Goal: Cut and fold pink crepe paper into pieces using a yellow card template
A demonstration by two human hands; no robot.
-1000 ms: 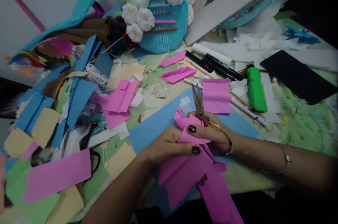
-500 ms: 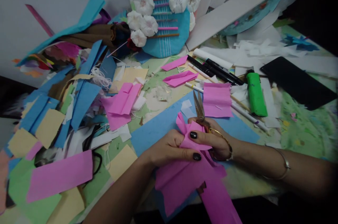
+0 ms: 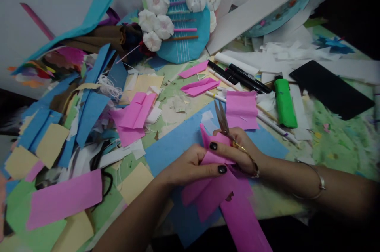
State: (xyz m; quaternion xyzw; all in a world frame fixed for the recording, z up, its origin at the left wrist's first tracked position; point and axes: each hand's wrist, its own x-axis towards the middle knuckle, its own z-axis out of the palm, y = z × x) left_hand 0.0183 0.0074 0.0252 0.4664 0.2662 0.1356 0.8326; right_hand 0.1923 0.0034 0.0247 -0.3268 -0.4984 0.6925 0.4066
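Note:
Between my hands is a crumpled sheet of pink crepe paper (image 3: 213, 196), its lower part hanging past the table's front edge. My left hand (image 3: 194, 167) is closed on it, thumb stretched along the top. My right hand (image 3: 234, 151) pinches the same paper under its thumb. Scissors (image 3: 222, 119) also sit in the right hand, blades pointing away from me and slightly apart; their handles are mostly hidden by the hand. Under the hands lies a blue sheet (image 3: 172, 145). Just beyond the scissors is a pink paper square (image 3: 242, 109).
A blue paper guitar (image 3: 190, 42) with white paper flowers (image 3: 157, 0) stands at the back. Black markers (image 3: 246, 77), a green bottle (image 3: 285, 103) and a black flat slab (image 3: 332, 89) lie to the right. Paper scraps (image 3: 65, 200) and white string (image 3: 109, 85) clutter the left.
The view has shifted slightly, so the table things sit a little further left. The hanging pink paper has folded inward under my hands. Both hands keep their hold.

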